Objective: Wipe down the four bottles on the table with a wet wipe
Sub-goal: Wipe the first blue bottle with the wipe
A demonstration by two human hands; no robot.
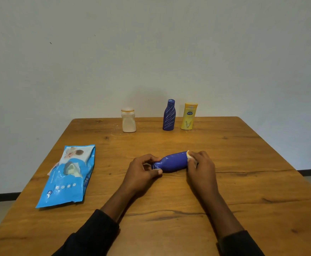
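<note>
Left hand (pixel 143 169) pinches the blue bottle's (pixel 172 162) neck, right hand (pixel 201 166) presses the wipe (pixel 188 154) on its base; three upright bottles (pixel 169 115) beyond seemingly wait.

The light is soft and even, a little dim, with a grey-green tone on the wall (pixel 151 52). No strong glare appears; the table (pixel 243 182) has only a mild shine. Shadows are weak: a faint dark patch lies on the wall behind the three standing bottles (pixel 169 115), and small soft shadows sit under the hands (pixel 143 170) and beside the wipes pack (pixel 68 176). The picture is slightly soft, so the print on the pack is hard to read. The wide lens bends the table edges outward, and the sleeves (pixel 88 239) at the bottom look stretched.
</note>
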